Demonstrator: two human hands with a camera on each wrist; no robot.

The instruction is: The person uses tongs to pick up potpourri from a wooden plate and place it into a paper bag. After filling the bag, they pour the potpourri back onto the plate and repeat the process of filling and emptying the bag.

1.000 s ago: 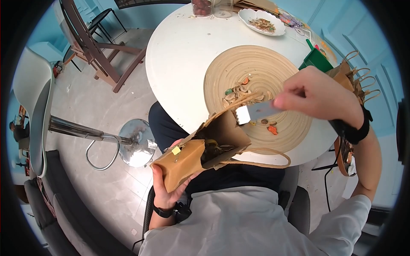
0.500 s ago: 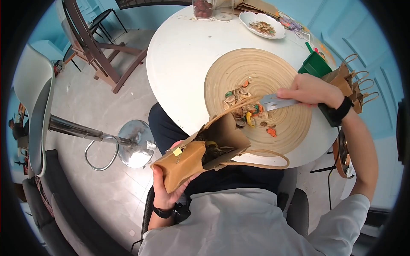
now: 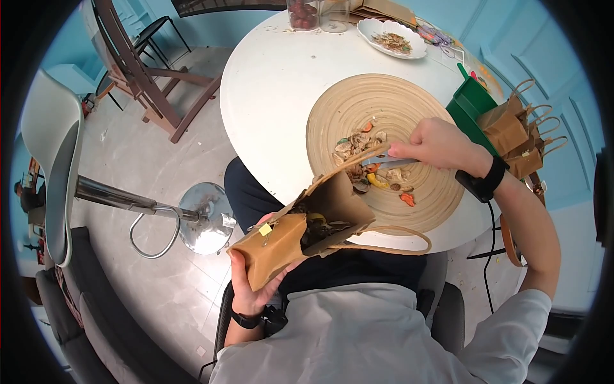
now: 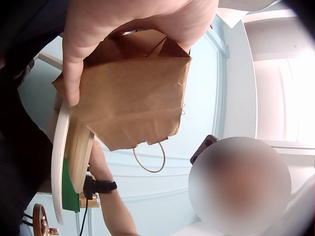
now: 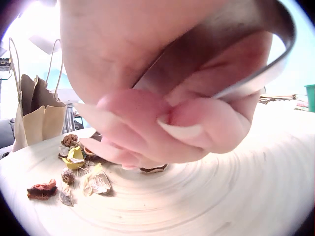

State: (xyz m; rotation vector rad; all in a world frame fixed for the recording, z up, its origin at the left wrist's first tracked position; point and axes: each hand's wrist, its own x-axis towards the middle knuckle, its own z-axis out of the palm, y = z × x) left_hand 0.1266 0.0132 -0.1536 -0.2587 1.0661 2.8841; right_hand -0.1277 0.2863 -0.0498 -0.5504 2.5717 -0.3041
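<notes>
My left hand grips a small brown paper bag from below, tilted with its mouth toward the table. Dark dried pieces and a bit of yellow show inside it. My right hand holds metal tongs, whose bent band loops behind the fingers in the right wrist view. Their tips are low over a pile of dried potpourri pieces on a round ringed wooden board. A yellow piece and an orange piece lie near them. The bag's handle overlaps the pile in the head view.
To the right stand a green container and several brown paper bags. On the far side of the white table are a scalloped plate of dried bits and a jar of red balls.
The tongs have moved from near the bag's mouth back to the board, and the right hand is now lower and further left over the pile. A white piece they held has left them.
</notes>
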